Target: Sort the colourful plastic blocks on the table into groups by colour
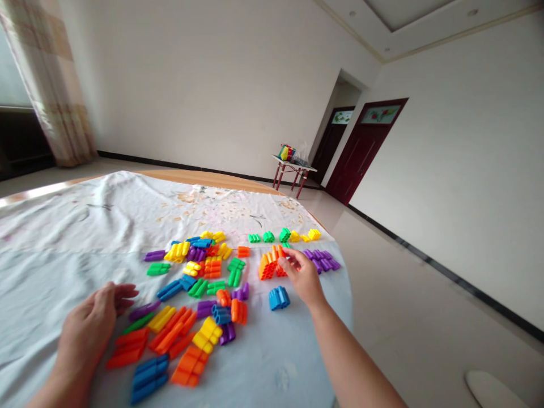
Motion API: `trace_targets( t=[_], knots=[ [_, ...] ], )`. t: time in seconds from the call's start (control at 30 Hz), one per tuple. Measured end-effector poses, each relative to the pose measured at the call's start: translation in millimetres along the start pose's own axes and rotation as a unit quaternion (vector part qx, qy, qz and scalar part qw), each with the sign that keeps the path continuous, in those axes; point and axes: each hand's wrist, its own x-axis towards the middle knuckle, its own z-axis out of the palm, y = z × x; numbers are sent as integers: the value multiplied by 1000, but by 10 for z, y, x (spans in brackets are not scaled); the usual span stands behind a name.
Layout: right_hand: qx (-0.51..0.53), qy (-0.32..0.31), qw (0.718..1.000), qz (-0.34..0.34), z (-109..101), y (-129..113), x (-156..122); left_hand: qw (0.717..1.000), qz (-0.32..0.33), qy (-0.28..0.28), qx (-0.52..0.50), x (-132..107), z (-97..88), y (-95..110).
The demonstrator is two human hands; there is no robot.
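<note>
Many coloured plastic blocks (199, 283) lie scattered on a table covered with a pale cloth (85, 226). My right hand (304, 277) reaches to a row of orange blocks (268, 263), its fingertips pinched on the row's right end. Beside it lie purple blocks (323, 260) and a blue block (279, 297). My left hand (91, 323) rests on the cloth at the left edge of the pile, fingers loosely curled and apart, holding nothing. It is nearest a purple block (144, 310) and red-orange blocks (127, 347).
Green blocks (267, 236) and yellow blocks (313, 234) sit in a line near the table's far edge. A small red-legged table (293, 167) with coloured items stands by the far wall. Dark red doors (361, 150) are at the right. A curtain (51, 85) hangs at the left.
</note>
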Motion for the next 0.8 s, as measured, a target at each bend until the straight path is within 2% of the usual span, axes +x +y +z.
trace_targets(
  t=[0.1,0.2,0.33,0.57,0.8],
  knots=[
    [-32,17,999,21,-129,238,46,1000,-6,-1,1,5,-5,-6],
    [-49,11,999,19,-136,346,76,1000,-13,-3,-12,27,0,-37],
    [-66,-26,997,-6,-33,298,141,1000,-14,-2,-15,43,0,-56],
    [-157,-67,983,-72,118,152,248,1000,-5,-9,-16,71,-19,-83],
    [-194,-90,974,-82,142,115,225,1000,4,-1,-17,74,-9,-95]
  ],
)
